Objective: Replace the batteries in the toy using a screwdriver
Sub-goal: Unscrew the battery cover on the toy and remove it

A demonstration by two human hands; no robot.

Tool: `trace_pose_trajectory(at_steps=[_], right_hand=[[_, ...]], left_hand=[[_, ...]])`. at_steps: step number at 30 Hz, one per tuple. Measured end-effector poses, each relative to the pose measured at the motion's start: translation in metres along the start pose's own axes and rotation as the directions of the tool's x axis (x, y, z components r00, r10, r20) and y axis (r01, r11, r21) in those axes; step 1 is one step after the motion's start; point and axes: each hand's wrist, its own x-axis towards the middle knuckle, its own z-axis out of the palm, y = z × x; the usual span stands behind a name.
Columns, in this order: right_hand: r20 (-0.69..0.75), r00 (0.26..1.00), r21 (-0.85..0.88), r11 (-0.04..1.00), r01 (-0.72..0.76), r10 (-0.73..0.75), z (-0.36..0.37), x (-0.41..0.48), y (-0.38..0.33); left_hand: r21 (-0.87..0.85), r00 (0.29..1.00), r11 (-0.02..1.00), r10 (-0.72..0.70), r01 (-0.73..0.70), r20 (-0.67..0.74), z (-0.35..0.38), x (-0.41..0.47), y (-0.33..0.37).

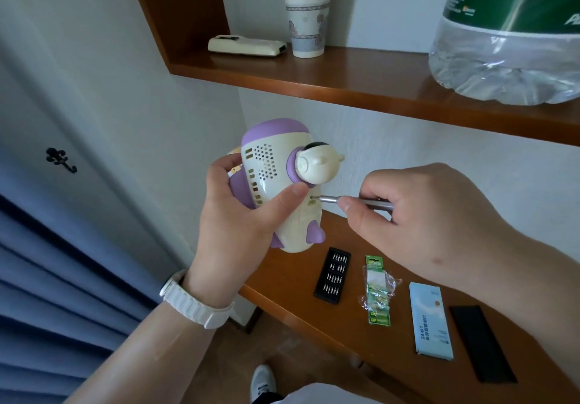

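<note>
Curtain [62,293]: blue, pleated, fills the lower left of the view
Upper shelf [345,80]: brown wood, fixed to the white wall, above the hands
Desk [405,325]: brown wood, below the hands, running to the lower right
Water bottle [508,42]: large clear plastic, green label, stands on the upper shelf at the right
Left hand [238,215]: fingers wrapped round the toy's back, thumb pressed on its cream shell; white watch [194,301] on the wrist
Right hand [423,209]: thumb and curled fingers pinch the screwdriver handle
Toy [282,184]: cream and purple rocket shape with a small round-headed figure on its side; held in the air above the left end of the desk, clear of its surface
Box [431,322]: light blue, flat on the desk, right of the battery pack
Black strip [481,342]: flat on the desk, right of the box
Bit tray [332,275]: black, rows of metal bits, on the desk below the toy
Battery pack [376,290]: green card, torn clear wrap, between bit tray and box
Paper cup [306,23]: upright on the upper shelf
Remote control [246,46]: cream, lying just left of the cup
Screwdriver [373,203]: slim, silver, near horizontal; tip set in a recess low on the toy's cream shell
</note>
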Motion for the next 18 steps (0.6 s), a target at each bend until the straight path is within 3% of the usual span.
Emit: trace_pose_trajectory(at_steps=[12, 18], right_hand=[[0.123, 0.989, -0.026, 0.997, -0.078, 0.081, -0.020, -0.006, 0.017], [0.051, 0.996, -0.078, 0.994, -0.075, 0.079, -0.019, -0.010, 0.020]], left_hand=[[0.019, 0.999, 1.000, -0.024, 0.024, 0.043, 0.026, -0.003, -0.003], [0.034, 0.997, 0.999, -0.007, 0.005, 0.074, 0.031, -0.005, -0.003]])
